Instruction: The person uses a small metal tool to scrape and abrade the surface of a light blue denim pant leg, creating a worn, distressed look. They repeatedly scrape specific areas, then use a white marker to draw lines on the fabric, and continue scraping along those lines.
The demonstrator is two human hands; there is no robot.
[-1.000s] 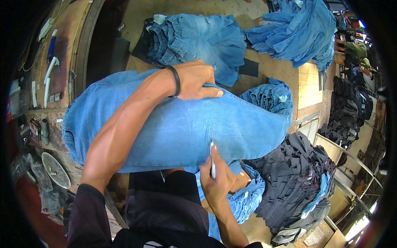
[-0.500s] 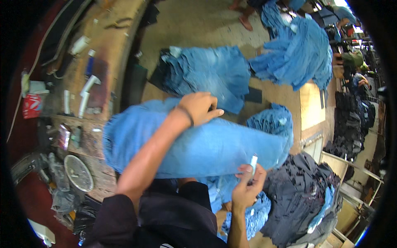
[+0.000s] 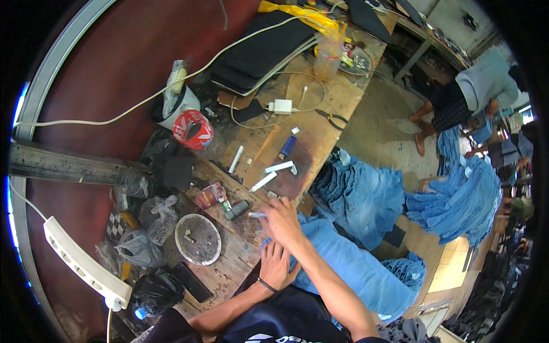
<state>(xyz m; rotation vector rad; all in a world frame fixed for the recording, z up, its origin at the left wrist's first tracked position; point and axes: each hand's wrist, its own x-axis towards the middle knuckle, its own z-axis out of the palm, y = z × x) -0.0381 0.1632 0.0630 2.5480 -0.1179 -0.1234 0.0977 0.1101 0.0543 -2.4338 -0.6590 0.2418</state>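
My right hand (image 3: 283, 220) is closed on a short white stick of chalk (image 3: 257, 215), its tip pointing left over the worktable. Below it, my left hand (image 3: 278, 264), with a dark band on the wrist, lies with fingers stretched out on the near-left end of a blue denim garment (image 3: 349, 266). This denim runs from the table edge toward the lower right, under my right forearm. More white sticks (image 3: 264, 181) lie on the table beyond my right hand, near a blue lighter (image 3: 287, 147).
The wooden table (image 3: 231, 182) holds a round ash-filled dish (image 3: 198, 240), a grey marker-like object (image 3: 237, 210), pliers (image 3: 331, 120), a white charger (image 3: 280, 106) and a dark phone (image 3: 191, 282). Piles of denim (image 3: 366, 194) lie at the right. A person (image 3: 474, 91) stands beyond.
My view has swung left toward the table. My right hand has carried the chalk across to the denim's left end; my left hand has moved from the denim's far edge to that end.
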